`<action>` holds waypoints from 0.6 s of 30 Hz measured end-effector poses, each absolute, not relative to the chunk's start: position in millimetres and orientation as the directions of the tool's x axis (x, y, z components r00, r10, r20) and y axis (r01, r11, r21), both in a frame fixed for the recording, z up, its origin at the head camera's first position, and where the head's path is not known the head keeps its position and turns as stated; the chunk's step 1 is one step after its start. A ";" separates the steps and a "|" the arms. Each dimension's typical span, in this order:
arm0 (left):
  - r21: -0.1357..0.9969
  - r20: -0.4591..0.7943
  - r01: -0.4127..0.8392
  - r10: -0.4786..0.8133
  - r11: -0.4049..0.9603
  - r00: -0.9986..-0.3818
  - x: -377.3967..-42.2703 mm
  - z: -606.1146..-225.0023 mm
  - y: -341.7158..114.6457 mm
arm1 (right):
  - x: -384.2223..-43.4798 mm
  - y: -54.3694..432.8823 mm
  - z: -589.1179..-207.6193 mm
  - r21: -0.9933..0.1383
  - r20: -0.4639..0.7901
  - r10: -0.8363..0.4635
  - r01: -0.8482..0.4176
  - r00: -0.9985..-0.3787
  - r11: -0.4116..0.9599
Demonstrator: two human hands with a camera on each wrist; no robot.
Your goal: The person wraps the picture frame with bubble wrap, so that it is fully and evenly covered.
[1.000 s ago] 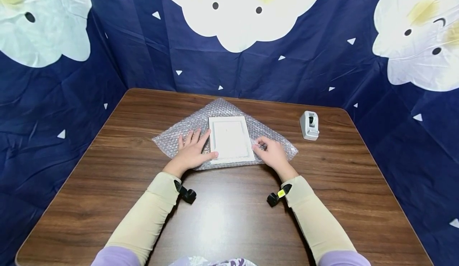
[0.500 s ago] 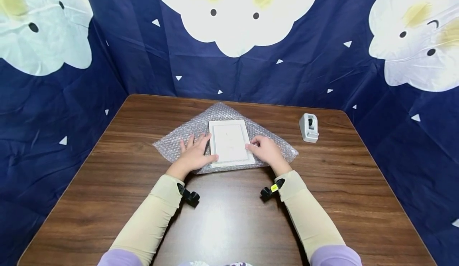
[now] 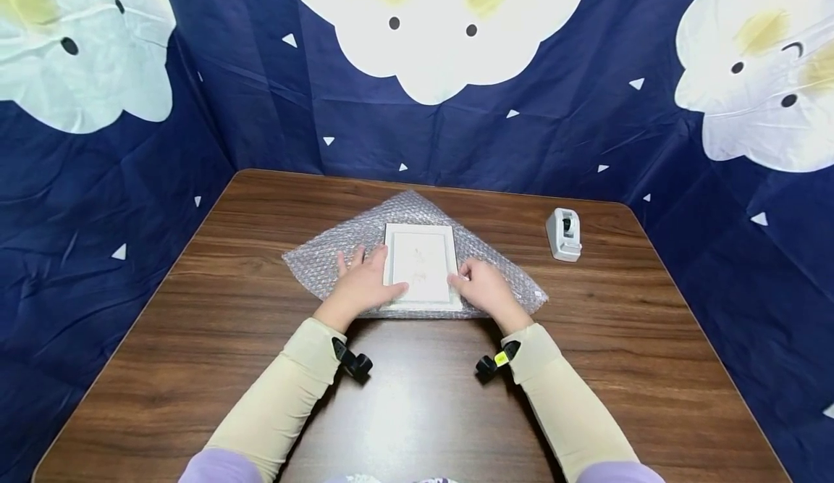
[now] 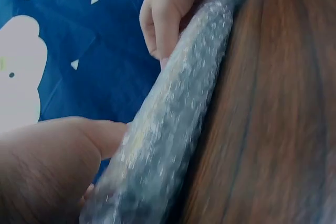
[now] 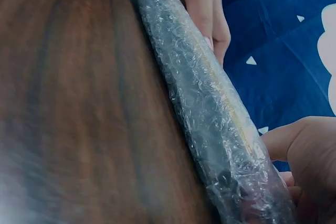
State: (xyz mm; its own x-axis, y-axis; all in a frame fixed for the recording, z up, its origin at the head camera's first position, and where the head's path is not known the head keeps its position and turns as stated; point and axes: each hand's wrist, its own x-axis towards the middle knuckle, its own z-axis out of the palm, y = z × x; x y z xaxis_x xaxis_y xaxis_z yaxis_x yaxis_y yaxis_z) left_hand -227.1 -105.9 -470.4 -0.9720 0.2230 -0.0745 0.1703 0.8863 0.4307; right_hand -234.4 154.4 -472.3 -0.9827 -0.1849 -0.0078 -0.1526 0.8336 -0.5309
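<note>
In the head view a white picture frame (image 3: 422,266) lies flat on a sheet of clear bubble wrap (image 3: 326,258), with a silvery inner border and faint marks in its middle. The near part of the wrap bends up around the frame's front edge, as both wrist views show. My left hand (image 3: 365,284) rests along the left side, fingers spread over the wrap and thumb across the frame's lower left corner. At the right side, my right hand (image 3: 485,286) grips the frame's edge between thumb and curled fingers; its lower fingers are partly hidden.
A white tape dispenser (image 3: 564,234) stands at the back right of the brown wooden table (image 3: 625,309). Dark blue cloth (image 3: 371,128) with white clouds hangs behind and on both sides. A small black camera sits on each wrist.
The right hand has shifted left from the wrap beside the frame onto its right edge. The left hand stays at the left side, thumb slightly farther over the frame.
</note>
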 end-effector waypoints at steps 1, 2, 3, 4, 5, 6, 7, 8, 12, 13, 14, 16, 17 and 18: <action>0.427 -0.071 0.161 0.211 0.890 -0.975 -226.2 -470.1 -103.6 | -232.7 154.1 -472.3 -0.531 -0.008 -0.185 -0.153 -0.983 0.833; 0.429 -0.069 0.150 0.197 0.891 -0.978 -224.9 -469.4 -101.4 | -230.8 153.8 -472.2 -0.530 -0.010 -0.186 -0.153 -0.983 0.834; 0.425 -0.069 0.141 0.187 0.894 -0.980 -223.9 -469.3 -99.5 | -229.1 153.4 -472.0 -0.531 -0.010 -0.187 -0.153 -0.982 0.834; 0.423 -0.071 0.133 0.179 0.896 -0.981 -223.1 -468.9 -97.8 | -227.6 153.1 -471.8 -0.529 -0.010 -0.189 -0.155 -0.982 0.834; 0.419 -0.070 0.130 0.174 0.899 -0.982 -222.7 -469.6 -96.4 | -226.1 152.7 -471.7 -0.527 -0.010 -0.189 -0.156 -0.982 0.835; 0.414 -0.073 0.125 0.170 0.901 -0.983 -222.1 -469.7 -95.4 | -224.9 152.4 -471.2 -0.524 -0.011 -0.191 -0.157 -0.982 0.837; 0.414 -0.073 0.123 0.168 0.902 -0.983 -221.8 -470.4 -94.7 | -223.7 151.7 -470.0 -0.522 -0.014 -0.192 -0.156 -0.981 0.838; 0.414 -0.072 0.122 0.166 0.902 -0.983 -221.5 -471.0 -94.3 | -223.0 151.3 -468.9 -0.517 -0.018 -0.195 -0.158 -0.981 0.842; 0.420 -0.075 0.118 0.164 0.900 -0.984 -219.9 -472.0 -93.9 | -224.5 150.8 -459.7 -0.496 -0.081 -0.235 -0.165 -0.969 0.852; 0.422 -0.077 0.117 0.164 0.899 -0.983 -219.8 -472.3 -94.0 | -226.8 151.0 -455.9 -0.483 -0.104 -0.252 -0.173 -0.962 0.858; 0.422 -0.078 0.115 0.163 0.899 -0.984 -219.3 -471.8 -93.9 | -230.0 151.3 -452.2 -0.467 -0.130 -0.267 -0.179 -0.955 0.866; 0.421 -0.080 0.112 0.160 0.900 -0.984 -218.9 -471.8 -93.4 | -238.4 151.4 -441.9 -0.422 -0.179 -0.281 -0.184 -0.943 0.888; 0.419 -0.081 0.109 0.157 0.902 -0.984 -218.6 -471.9 -93.1 | -243.8 151.3 -436.8 -0.400 -0.196 -0.282 -0.185 -0.939 0.898; 0.413 -0.081 0.108 0.155 0.904 -0.985 -218.7 -472.5 -93.0 | -249.8 151.2 -432.1 -0.375 -0.211 -0.276 -0.183 -0.938 0.909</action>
State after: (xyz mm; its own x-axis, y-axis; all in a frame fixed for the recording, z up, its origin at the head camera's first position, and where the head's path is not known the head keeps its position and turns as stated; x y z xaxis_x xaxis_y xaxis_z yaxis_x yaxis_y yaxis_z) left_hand -218.7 -93.0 -472.5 -0.9846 0.1549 -0.0812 0.1081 0.9041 0.4134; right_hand -249.8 151.2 -432.1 -0.9377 -0.2756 -0.2114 -0.1826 0.9090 -0.3747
